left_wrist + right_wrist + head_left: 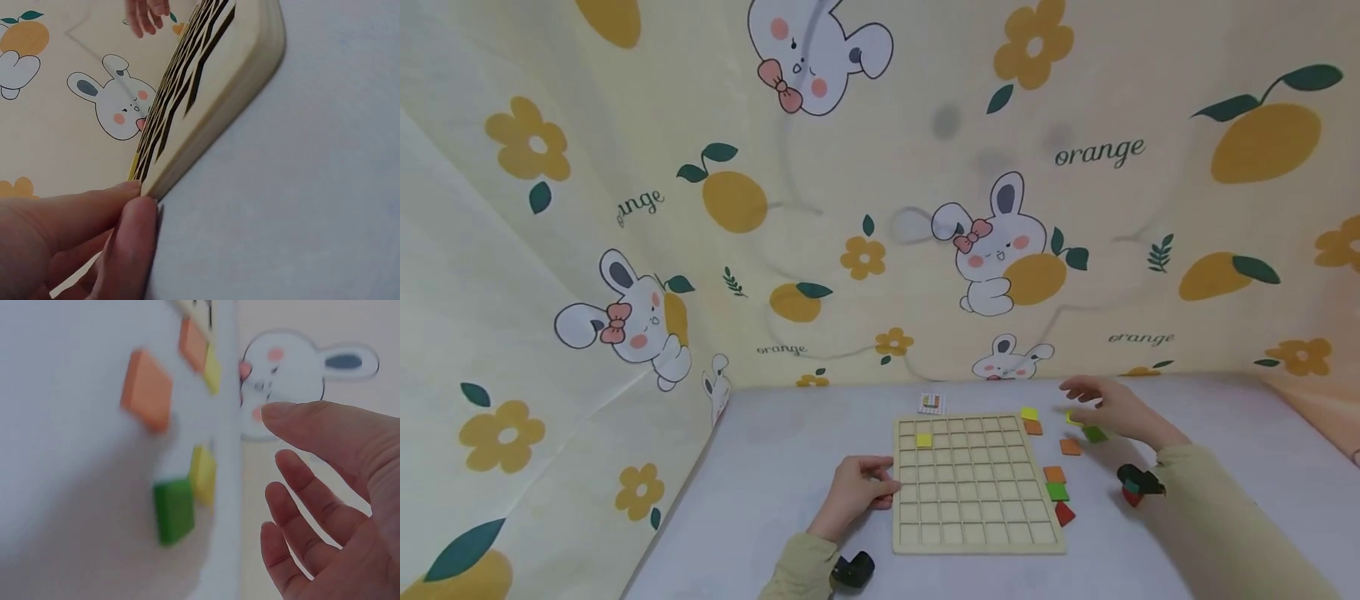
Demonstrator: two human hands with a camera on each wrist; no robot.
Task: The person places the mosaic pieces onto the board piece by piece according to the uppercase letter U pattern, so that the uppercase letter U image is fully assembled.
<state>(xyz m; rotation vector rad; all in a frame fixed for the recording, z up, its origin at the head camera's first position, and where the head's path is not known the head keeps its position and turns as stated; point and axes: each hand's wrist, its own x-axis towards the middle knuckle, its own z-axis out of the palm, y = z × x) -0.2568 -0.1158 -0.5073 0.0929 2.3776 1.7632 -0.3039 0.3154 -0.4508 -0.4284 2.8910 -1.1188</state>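
A pale wooden grid board (977, 492) lies flat on the table. My left hand (859, 492) holds its left edge, thumb and finger pinching the rim in the left wrist view. One yellow square tile (924, 441) sits in a cell of the second row. Beyond the board's right side, my right hand (1108, 407) hovers with fingers loosely spread and nothing between them. Below and beside it lie a yellow tile (203, 475), a green tile (175, 510) and an orange tile (147, 390). In the head view the hand partly hides the yellow one.
Along the board's right edge lie another yellow tile (1028, 413) with an orange one, then an orange tile (1055, 474), a green tile (1057, 492) and a red tile (1064, 513). A small patterned card (932, 404) lies behind the board. A printed curtain (850, 333) closes off the back.
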